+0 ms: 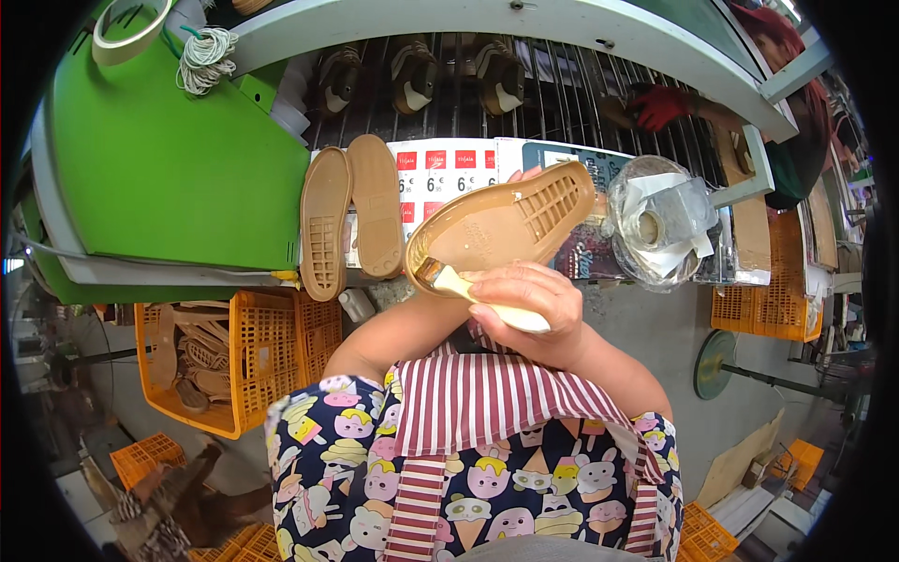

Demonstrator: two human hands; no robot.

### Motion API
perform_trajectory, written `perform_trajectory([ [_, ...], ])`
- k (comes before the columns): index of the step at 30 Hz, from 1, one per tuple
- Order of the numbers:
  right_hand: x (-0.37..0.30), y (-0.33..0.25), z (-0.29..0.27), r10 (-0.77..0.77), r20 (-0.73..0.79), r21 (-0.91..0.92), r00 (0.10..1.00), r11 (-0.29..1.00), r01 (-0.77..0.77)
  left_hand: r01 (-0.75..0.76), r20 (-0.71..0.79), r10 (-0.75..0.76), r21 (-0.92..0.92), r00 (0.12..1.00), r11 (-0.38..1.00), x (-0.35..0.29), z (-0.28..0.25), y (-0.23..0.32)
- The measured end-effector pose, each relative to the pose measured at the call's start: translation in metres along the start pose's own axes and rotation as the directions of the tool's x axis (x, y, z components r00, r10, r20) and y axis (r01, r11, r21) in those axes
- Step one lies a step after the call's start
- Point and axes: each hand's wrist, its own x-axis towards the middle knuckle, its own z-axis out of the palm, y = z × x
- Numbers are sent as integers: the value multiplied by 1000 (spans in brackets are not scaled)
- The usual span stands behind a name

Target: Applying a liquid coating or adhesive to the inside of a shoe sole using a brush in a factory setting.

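Note:
A tan shoe sole (pixel 473 225), inner side up with a grid of hollows toward one end, is held above the work surface. My left hand (pixel 526 174) supports it from beneath and behind; only some fingertips show past its far edge, the rest hidden by the sole. In my right hand (pixel 534 300), the fingers are wrapped round a flat brush (pixel 453 280) with a pale yellow handle. The brush's bristles touch the sole's rim at its near left end, where the surface looks wet. Two more tan soles (pixel 326 225) (pixel 376 206) lie side by side to the left.
A clear plastic-wrapped bowl (pixel 655 260) stands at right. Beyond, shoes (pixel 413 75) sit on a roller conveyor (pixel 562 94), near a co-worker's red-gloved hand (pixel 659 108). A green panel (pixel 178 159) fills the left; an orange crate (pixel 245 361) of soles is below.

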Motion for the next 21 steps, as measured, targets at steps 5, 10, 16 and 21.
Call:
perform_trajectory([
  [5, 11, 10, -21, 66, 176, 89, 982, 993, -83, -54, -65, 40, -243, 997, 968, 5, 0, 9],
  [10, 31, 19, -44, 191, 317, 190, 929, 947, -260, -107, -77, 76, -575, 994, 811, 5, 4, 17],
  [16, 49, 23, -72, 244, 453, 101, 858, 942, -321, -15, 48, 116, -871, 992, 491, -4, 4, 24],
  [21, 34, 25, -99, 288, 406, 47, 867, 941, -334, 520, 552, 282, -834, 784, 187, -13, 12, 12],
])
